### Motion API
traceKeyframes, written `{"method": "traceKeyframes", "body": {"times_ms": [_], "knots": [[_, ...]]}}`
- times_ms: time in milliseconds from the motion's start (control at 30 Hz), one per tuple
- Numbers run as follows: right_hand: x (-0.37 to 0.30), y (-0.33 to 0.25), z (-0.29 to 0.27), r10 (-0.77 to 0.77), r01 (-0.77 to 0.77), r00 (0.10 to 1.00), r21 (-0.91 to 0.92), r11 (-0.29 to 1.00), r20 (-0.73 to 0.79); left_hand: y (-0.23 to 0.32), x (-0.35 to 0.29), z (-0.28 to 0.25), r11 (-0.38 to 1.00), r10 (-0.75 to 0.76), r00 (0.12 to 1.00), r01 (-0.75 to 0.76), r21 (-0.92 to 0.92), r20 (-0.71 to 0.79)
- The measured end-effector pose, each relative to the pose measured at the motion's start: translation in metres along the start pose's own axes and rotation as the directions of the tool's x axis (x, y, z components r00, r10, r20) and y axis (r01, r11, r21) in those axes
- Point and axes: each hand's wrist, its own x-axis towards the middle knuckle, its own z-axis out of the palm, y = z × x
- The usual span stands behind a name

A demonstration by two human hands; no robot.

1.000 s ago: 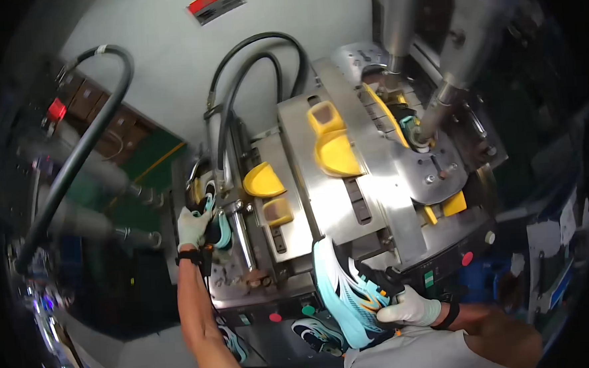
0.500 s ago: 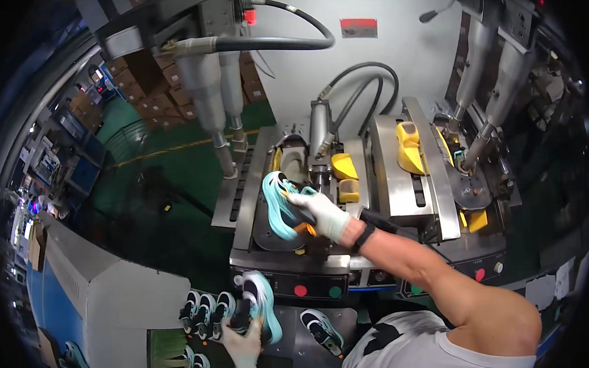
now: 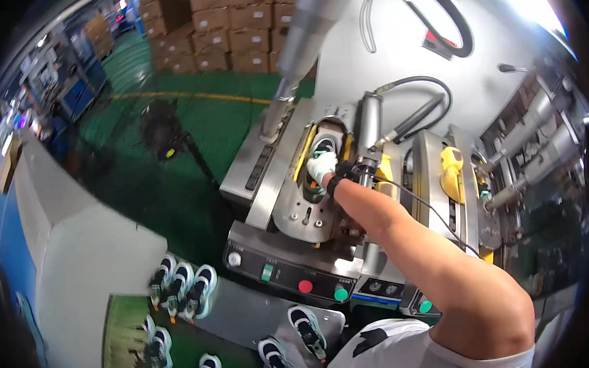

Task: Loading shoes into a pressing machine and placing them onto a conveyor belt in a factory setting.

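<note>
My right hand (image 3: 321, 166), in a white glove, reaches into the left station of the machine. Its fingers are closed on a black sneaker (image 3: 324, 147) with a pale sole. This sneaker sits in the metal mould (image 3: 301, 213), between yellow side pads; the hand hides much of it. My left hand does not show. At the lower edge, a dark sneaker with a white and teal sole (image 3: 272, 356) lies beside another such sneaker (image 3: 307, 330) on the grey metal shelf (image 3: 247, 298).
Several sneakers (image 3: 182, 284) stand in a row at lower left, others on a green surface (image 3: 119, 326). The control panel (image 3: 286, 271) has red and green buttons. A second station (image 3: 433, 157) with a yellow pad stands right. Stacked cartons (image 3: 233, 37) are behind.
My right hand has moved the sneaker from above the mould down into it. The left hand has left the view; a sneaker now lies at the lower edge. The view has swung left.
</note>
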Motion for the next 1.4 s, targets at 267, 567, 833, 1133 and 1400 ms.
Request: {"method": "traceKeyframes", "body": {"times_ms": [267, 567, 833, 1133, 1400], "knots": [[0.05, 0.011, -0.07, -0.282, 0.232, 0.91, 0.189, 0.954, 0.305, -0.021, 0.042, 0.005, 0.882, 0.226, 0.973, -0.226, 0.414, 0.049], [-0.38, 0.19, -0.151, -0.947, 0.945, 0.308, 0.08, 0.316, 0.093, -0.037, 0.032, -0.043, 0.808, 0.228, 0.973, -0.204, 0.552, 0.026], [-0.444, 0.309, -0.093, -0.807, 0.884, 0.458, -0.098, 0.456, 0.374, -0.053, 0.045, -0.067, 0.817, 0.256, 0.92, -0.371, 0.442, 0.298], [-0.572, 0.372, 0.011, -0.357, 0.28, 0.821, 0.229, 0.932, 0.445, -0.051, 0.078, -0.094, 0.876, 0.174, 0.838, -0.371, 0.307, 0.517], [-0.618, 0.328, -0.091, -0.146, -0.585, 0.529, 0.484, 0.65, 0.836, -0.009, 0.106, -0.11, 0.974, -0.021, 0.833, 0.141, -0.175, 0.553]]}}
